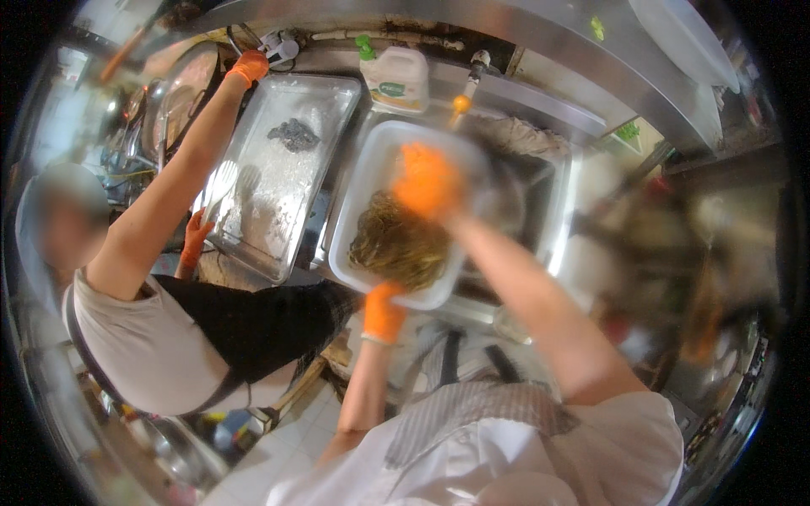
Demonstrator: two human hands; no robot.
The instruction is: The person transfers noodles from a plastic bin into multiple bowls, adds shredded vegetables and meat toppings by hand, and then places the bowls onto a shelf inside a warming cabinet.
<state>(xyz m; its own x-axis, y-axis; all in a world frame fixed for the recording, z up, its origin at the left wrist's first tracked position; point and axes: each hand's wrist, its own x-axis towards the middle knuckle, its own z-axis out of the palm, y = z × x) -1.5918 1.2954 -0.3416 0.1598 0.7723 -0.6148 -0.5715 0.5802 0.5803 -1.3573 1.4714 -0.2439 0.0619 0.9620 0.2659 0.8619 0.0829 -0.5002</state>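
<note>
A white plastic tub (pixel 338 253) stands at the sink, with a tangled heap of brownish-green strands, perhaps seaweed or noodles (pixel 398 243), inside it. My left hand (pixel 383 313), in an orange glove, is at the tub's near rim; its fingertips are hidden, so its grip cannot be made out. My right hand (pixel 427 180), also gloved in orange, is blurred over the far part of the tub, just beyond the strands. Whether its fingers hold anything does not show. Behind the tub is a faucet with an orange knob (pixel 461 104).
A co-worker in orange gloves (pixel 249 66) stands at the left, holding a white slotted utensil (pixel 221 183) by a metal tray (pixel 272 272) with a dark scrubber (pixel 294 135). A white jug with a green cap (pixel 397 79) is behind. A steel shelf (pixel 506 31) overhangs the back.
</note>
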